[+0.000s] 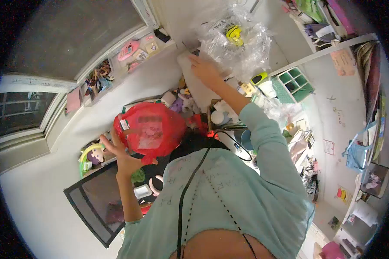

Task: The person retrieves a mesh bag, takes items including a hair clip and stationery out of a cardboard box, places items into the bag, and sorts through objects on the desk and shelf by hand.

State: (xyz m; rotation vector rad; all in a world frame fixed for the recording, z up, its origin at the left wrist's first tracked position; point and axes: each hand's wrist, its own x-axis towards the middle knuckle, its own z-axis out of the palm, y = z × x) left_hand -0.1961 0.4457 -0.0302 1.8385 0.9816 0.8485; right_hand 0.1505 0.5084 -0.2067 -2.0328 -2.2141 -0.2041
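My left hand (127, 160) is at the left, its fingers spread and its thumb pointing right, against the lower left side of a red translucent plastic bag (149, 129). Printed packaging shows through the bag. Farther up, my right hand (205, 72) reaches forward with its fingers stretched out, over a pale surface. Just right of it lies a crumpled clear plastic bag (242, 45) with a yellow item (234, 35) on or inside it. Nothing is visibly gripped in my right hand.
A green divided organizer (292, 85) and a box of small items (224, 115) stand at the right. Soft toys (185, 102) lie beyond the red bag. A dark mesh panel (97, 200) is at lower left, under a windowsill with trinkets. A black cord hangs across my shirt.
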